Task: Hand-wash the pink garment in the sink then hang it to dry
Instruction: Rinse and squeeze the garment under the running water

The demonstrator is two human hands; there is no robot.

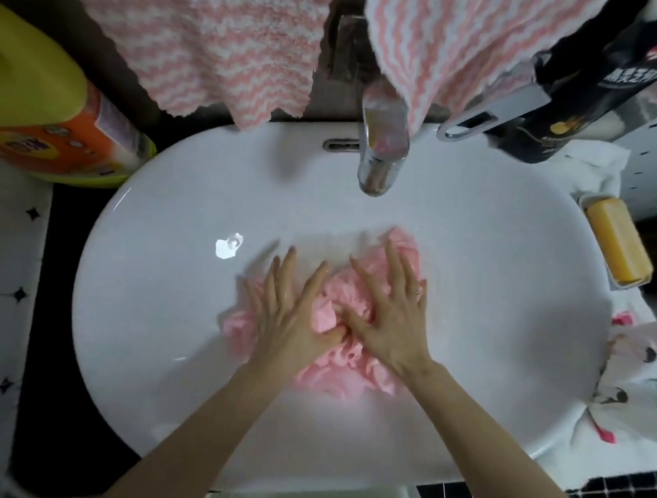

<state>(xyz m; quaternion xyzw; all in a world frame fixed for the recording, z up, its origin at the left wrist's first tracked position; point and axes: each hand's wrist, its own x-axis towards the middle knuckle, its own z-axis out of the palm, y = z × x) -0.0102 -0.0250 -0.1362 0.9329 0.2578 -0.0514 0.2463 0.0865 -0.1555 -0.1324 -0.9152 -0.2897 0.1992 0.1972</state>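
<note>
The pink garment (328, 311) lies bunched mid-sink (161, 276), its length running from far right towards the near edge. The left hand (287, 316) and right hand (388, 319) press flat on it side by side, fingers spread, gripping nothing.

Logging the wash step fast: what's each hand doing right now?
Left hand: open, fingers straight, pressing the pink garment.
Right hand: open, fingers spread, pressing the same garment.
</note>
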